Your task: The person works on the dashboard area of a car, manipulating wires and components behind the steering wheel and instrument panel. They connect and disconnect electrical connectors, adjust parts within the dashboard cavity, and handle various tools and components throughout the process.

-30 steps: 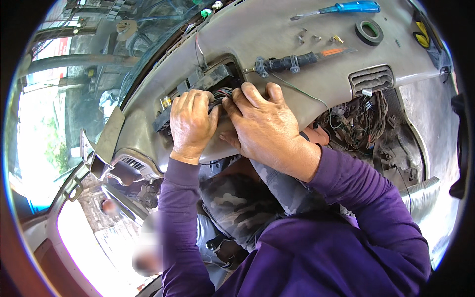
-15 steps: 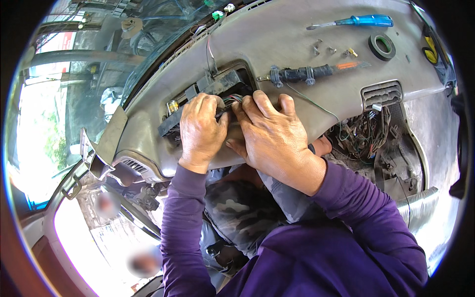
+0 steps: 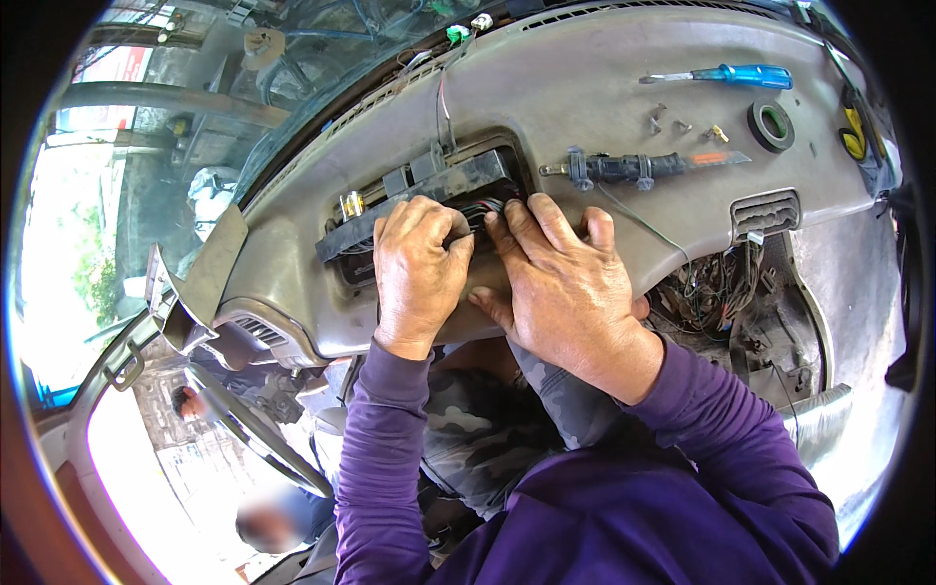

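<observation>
A long black plastic housing (image 3: 429, 185) lies tilted in an opening of the grey dashboard, with a bundle of thin coloured wires (image 3: 482, 208) along its near side. My left hand (image 3: 419, 278) is closed at the housing's near edge, fingers curled and thumb bent toward the wires. To its right, my right hand (image 3: 570, 278) has its fingertips bent down into the wires, while the thumb rests lower on the dashboard. What lies under the fingertips is mostly hidden. A small clear-and-yellow part (image 3: 352, 204) sits at the housing's left end.
Right of the opening lies a black taped tool with an orange tip (image 3: 634, 168). Beyond it are a blue-handled screwdriver (image 3: 741, 76), several screws (image 3: 682, 126) and a tape roll (image 3: 771, 127). Loose wiring (image 3: 707, 292) hangs below the right vent. A steering wheel (image 3: 253, 429) is at lower left.
The view has shifted, so the dashboard and hands appear further right. Both hands stay at the housing and wires; more of the housing's top shows above the left hand.
</observation>
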The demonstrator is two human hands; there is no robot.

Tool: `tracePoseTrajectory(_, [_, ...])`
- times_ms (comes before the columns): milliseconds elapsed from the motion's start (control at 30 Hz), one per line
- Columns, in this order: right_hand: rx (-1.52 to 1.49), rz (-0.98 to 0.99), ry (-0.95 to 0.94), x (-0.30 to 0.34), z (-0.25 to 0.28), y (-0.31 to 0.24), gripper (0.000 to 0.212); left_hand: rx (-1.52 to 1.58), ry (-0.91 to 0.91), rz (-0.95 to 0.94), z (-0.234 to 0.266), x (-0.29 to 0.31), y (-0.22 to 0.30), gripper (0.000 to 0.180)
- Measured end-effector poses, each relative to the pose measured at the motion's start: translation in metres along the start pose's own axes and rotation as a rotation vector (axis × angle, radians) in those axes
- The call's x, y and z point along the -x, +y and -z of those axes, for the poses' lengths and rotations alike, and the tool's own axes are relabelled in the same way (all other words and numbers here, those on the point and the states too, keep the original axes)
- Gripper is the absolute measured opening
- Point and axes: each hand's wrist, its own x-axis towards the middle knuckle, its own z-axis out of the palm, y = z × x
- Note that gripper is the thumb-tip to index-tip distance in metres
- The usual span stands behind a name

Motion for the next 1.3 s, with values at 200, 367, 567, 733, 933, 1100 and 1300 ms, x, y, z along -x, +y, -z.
tracePoseTrajectory(200, [-0.029, -0.005, -0.032, -0.006, 0.003, 0.0, 0.068, -0.048, 0.012, -0.094, 0.001, 0.0, 0.001, 0.02])
tracePoseTrajectory(367, [-0.082, 0.059, -0.064, -0.009, 0.01, 0.008, 0.062, -0.042, 0.026, -0.154, 0.0, 0.0, 0.001, 0.023])
tracePoseTrajectory(567, [-0.106, 0.104, -0.087, -0.01, 0.011, 0.015, 0.057, -0.041, -0.005, -0.21, 0.003, -0.003, 0.002, 0.023])
tracePoseTrajectory(733, [-0.152, 0.098, 0.009, -0.004, 0.006, 0.014, 0.052, 0.031, -0.06, -0.109, 0.002, -0.001, 0.002, 0.021])
tracePoseTrajectory(933, [-0.186, 0.098, 0.11, -0.007, 0.005, 0.015, 0.048, 0.006, -0.085, -0.133, 0.005, -0.003, 0.001, 0.02])
tracePoseTrajectory(1100, [-0.168, 0.064, 0.031, -0.01, 0.006, 0.013, 0.05, -0.034, -0.112, -0.083, 0.006, -0.004, 0.01, 0.021])
tracePoseTrajectory(1300, [-0.144, 0.058, -0.039, -0.016, 0.011, 0.012, 0.048, 0.008, -0.08, -0.061, 0.004, 0.001, 0.006, 0.02])
